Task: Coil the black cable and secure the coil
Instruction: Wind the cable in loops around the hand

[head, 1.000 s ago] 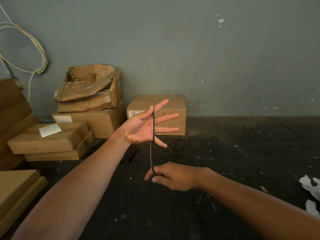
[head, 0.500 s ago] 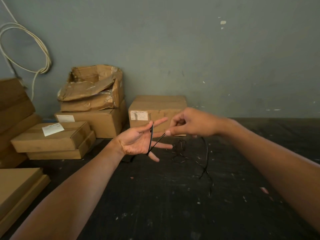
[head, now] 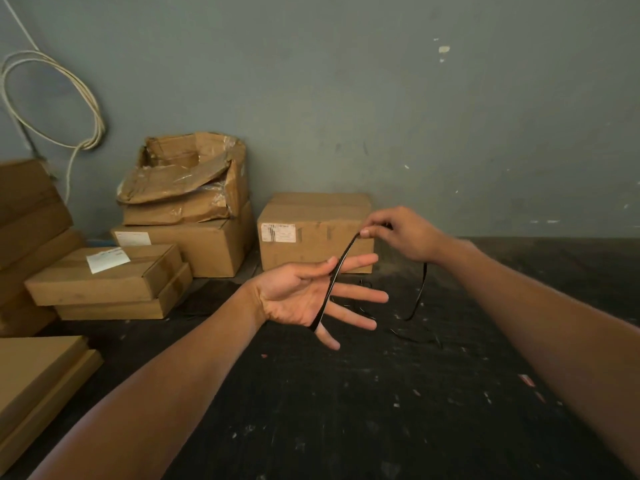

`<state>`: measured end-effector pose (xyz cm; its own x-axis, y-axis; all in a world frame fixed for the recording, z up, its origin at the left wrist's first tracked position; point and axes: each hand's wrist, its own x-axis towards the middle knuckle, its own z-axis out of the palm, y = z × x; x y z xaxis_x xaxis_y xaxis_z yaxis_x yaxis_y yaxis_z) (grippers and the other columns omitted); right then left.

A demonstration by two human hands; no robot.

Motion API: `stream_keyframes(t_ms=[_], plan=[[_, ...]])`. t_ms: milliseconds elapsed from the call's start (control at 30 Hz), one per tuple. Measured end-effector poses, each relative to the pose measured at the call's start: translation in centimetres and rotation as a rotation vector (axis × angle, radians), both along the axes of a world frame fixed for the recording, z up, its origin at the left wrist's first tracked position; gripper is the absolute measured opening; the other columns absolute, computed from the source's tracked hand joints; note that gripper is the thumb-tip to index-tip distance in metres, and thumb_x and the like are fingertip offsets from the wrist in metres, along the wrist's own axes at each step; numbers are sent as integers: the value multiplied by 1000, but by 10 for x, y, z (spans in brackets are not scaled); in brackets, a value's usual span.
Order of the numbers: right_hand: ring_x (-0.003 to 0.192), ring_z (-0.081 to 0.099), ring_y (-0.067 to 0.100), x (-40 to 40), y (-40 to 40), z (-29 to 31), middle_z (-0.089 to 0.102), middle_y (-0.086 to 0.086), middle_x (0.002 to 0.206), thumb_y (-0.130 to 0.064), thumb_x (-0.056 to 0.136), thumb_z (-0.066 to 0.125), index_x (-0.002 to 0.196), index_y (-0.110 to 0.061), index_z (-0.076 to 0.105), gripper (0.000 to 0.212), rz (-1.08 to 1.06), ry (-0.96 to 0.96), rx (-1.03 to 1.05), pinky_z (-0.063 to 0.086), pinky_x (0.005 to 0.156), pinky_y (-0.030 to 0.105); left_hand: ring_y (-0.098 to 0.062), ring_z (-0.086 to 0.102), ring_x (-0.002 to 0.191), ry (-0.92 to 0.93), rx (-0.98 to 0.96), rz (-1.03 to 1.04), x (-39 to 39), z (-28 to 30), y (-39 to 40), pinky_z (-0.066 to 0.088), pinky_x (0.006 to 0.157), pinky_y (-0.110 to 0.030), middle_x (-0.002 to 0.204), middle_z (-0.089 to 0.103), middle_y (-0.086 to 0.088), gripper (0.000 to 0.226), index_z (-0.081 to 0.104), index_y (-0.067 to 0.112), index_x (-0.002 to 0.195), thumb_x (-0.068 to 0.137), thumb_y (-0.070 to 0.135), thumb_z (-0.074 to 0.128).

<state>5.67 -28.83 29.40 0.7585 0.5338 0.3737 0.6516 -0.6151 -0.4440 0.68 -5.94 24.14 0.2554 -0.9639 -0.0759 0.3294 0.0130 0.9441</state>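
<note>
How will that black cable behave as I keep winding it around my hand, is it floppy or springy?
Probably floppy: past the right hand the black cable droops in a loose curve. It looks thin and light. It may slip off the left hand, whose fingers are spread open.

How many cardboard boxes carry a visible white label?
3: the lone box behind the hands, the large box under the torn one, and the flat box left of it. Others may hide labels.

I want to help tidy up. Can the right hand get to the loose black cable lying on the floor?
Probably yes. The right hand pinches the black cable high up, and the slack hangs below it to the floor. Nothing lies between, but it must let go or slide down first.
</note>
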Motion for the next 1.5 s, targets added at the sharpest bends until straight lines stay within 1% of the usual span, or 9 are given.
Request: stream_keyframes(t_ms=[267,433,567,733,1033,1100,1200,1333,1500], plan=[[69,59,13,-36,26,-112,63,11,84,-25,103,41,99,-17,64,25,39,373,210,56,73,43,-51,15,145,-27,-187,101,-3,24,-10,20,99,-76,163,17,-13,53,20,40,155,102,45,23],[58,54,4,-62,49,-131,54,-6,68,-31,103,41,108,-31,57,17,158,409,5,53,61,34,-52,15,146,6,-228,219,9,20,2,16,100,-79,164,17,-13,52,16,43,155,104,47,13],[54,51,-5,-77,57,-122,51,-9,69,-26,102,44,126,-27,53,26,259,405,-127,41,55,20,-52,18,146,25,-278,339,18,20,16,18,98,-80,164,20,-11,50,20,44,154,105,49,15],[52,50,-1,-89,62,-98,50,-7,66,-27,103,43,131,-27,50,29,315,411,-203,44,57,23,-50,23,145,41,-300,461,23,16,30,21,96,-81,163,25,-9,49,22,44,154,105,49,18],[64,50,-24,-85,59,-36,58,-24,81,-26,97,56,103,-16,70,19,334,237,-262,36,58,7,-48,34,141,107,-252,601,25,-8,39,22,102,-81,158,36,-10,49,28,44,152,104,51,23],[54,50,-15,-82,56,-20,59,-19,68,-28,97,58,97,-12,71,21,303,223,-257,37,51,9,-44,43,137,87,-198,600,26,-12,38,25,106,-76,156,40,-9,49,28,45,152,104,51,23],[45,48,-9,-75,51,3,69,-18,76,-23,96,58,87,-12,68,18,250,179,-234,35,43,12,-40,50,132,59,-104,547,24,-17,34,34,99,-76,152,46,-8,49,31,44,151,103,50,29],[53,50,-17,-56,41,29,63,-13,70,-25,90,68,84,-22,65,7,166,39,-259,33,48,11,-46,34,141,41,29,455,21,-20,26,15,104,-82,158,38,-8,54,27,38,154,102,51,29],[68,56,3,-28,30,38,63,-10,72,-25,88,69,89,-25,62,7,53,-92,-265,39,62,30,-44,30,144,-4,101,268,12,-11,11,8,104,-83,160,33,-8,51,29,46,151,101,52,33]])
